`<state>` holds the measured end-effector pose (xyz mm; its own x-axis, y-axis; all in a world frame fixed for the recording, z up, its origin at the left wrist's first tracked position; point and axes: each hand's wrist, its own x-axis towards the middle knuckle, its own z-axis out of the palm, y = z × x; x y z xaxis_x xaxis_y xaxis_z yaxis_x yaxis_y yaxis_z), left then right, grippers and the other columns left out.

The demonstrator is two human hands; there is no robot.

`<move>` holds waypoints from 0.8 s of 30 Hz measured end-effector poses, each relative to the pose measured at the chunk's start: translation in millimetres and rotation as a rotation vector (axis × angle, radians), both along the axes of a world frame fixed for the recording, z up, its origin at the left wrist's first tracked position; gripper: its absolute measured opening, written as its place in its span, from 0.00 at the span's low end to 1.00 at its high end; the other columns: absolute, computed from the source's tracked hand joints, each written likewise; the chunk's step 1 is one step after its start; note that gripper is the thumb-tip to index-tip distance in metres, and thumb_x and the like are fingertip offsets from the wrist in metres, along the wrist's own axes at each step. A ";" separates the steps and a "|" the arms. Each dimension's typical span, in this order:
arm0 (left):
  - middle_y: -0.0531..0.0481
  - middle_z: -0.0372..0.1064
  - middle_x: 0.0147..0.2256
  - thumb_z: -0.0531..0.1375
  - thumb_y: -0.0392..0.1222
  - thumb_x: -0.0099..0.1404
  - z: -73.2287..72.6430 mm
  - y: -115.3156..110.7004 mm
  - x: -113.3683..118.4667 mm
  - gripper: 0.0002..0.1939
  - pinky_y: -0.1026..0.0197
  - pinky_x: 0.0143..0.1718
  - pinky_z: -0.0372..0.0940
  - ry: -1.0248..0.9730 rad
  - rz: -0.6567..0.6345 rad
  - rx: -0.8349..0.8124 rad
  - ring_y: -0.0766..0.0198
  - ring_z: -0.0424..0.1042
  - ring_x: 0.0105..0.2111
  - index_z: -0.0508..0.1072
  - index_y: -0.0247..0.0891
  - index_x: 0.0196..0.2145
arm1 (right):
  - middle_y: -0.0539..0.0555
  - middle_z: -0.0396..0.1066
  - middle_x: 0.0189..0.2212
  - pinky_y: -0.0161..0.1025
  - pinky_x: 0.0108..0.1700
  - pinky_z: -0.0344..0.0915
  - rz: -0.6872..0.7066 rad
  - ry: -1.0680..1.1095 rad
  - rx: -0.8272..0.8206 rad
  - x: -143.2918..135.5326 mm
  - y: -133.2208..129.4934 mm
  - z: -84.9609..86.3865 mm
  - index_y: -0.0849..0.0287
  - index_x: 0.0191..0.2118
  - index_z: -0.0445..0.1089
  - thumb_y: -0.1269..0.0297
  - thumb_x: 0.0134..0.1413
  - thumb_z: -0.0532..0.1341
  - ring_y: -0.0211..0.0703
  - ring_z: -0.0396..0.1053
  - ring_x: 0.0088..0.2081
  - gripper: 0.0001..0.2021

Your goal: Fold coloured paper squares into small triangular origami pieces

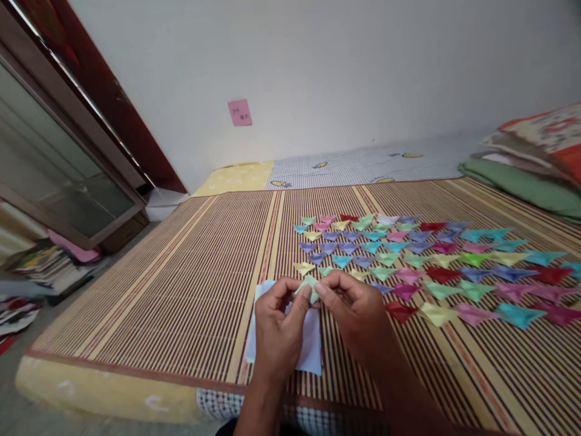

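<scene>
A small, partly folded piece of pale green paper (309, 284) is pinched between both hands, near the middle of the view. My left hand (282, 318) grips its left side with thumb and fingers. On the right edge, my right hand (356, 309) holds it between thumb and bent forefinger. Just below lies a stack of pale coloured paper sheets (308, 342), partly covered by my left hand. Rows of small folded paper pieces (442, 274) in many colours spread out to the right, close to my right hand.
A striped bamboo mat (181, 290) covers the bed. Folded bedding and a green cloth (521, 186) lie at the far right. A pink note (239, 113) is stuck on the white wall. At the left are a glass-fronted cabinet (68, 139) and piled books (48, 266).
</scene>
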<state>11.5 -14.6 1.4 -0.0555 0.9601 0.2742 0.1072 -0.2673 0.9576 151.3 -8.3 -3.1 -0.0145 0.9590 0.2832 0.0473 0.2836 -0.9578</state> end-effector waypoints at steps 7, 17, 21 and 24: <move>0.51 0.75 0.25 0.66 0.45 0.66 1.7 2.0 1.9 0.10 0.64 0.32 0.67 -0.170 -0.066 -0.072 0.63 0.74 0.28 0.78 0.36 0.30 | 0.49 0.70 0.24 0.36 0.26 0.67 -0.003 0.006 -0.017 0.5 -0.1 -0.6 0.55 0.29 0.69 0.55 0.64 0.62 0.43 0.71 0.28 0.13; 0.53 0.70 0.25 0.66 0.49 0.66 1.0 3.2 -1.5 0.14 0.64 0.32 0.62 -0.151 -0.105 -0.124 0.65 0.68 0.27 0.73 0.37 0.28 | 0.47 0.66 0.25 0.38 0.32 0.61 0.000 -0.203 0.181 7.9 2.6 2.0 0.56 0.29 0.67 0.63 0.66 0.58 0.40 0.64 0.28 0.12; 0.53 0.68 0.28 0.68 0.48 0.62 -0.1 6.7 -8.8 0.13 0.65 0.33 0.60 -0.162 -0.253 -0.211 0.66 0.65 0.30 0.74 0.36 0.30 | 0.46 0.62 0.23 0.36 0.29 0.57 0.104 -0.284 0.151 18.6 4.3 4.1 0.56 0.28 0.67 0.63 0.64 0.59 0.38 0.61 0.25 0.12; 0.54 0.66 0.28 0.70 0.46 0.60 -0.5 7.9 -12.9 0.12 0.66 0.32 0.59 -0.180 -0.290 -0.266 0.67 0.63 0.29 0.73 0.36 0.30 | 0.45 0.61 0.21 0.36 0.28 0.56 0.125 -0.264 0.077 21.0 5.7 2.7 0.56 0.27 0.67 0.63 0.62 0.61 0.38 0.60 0.25 0.11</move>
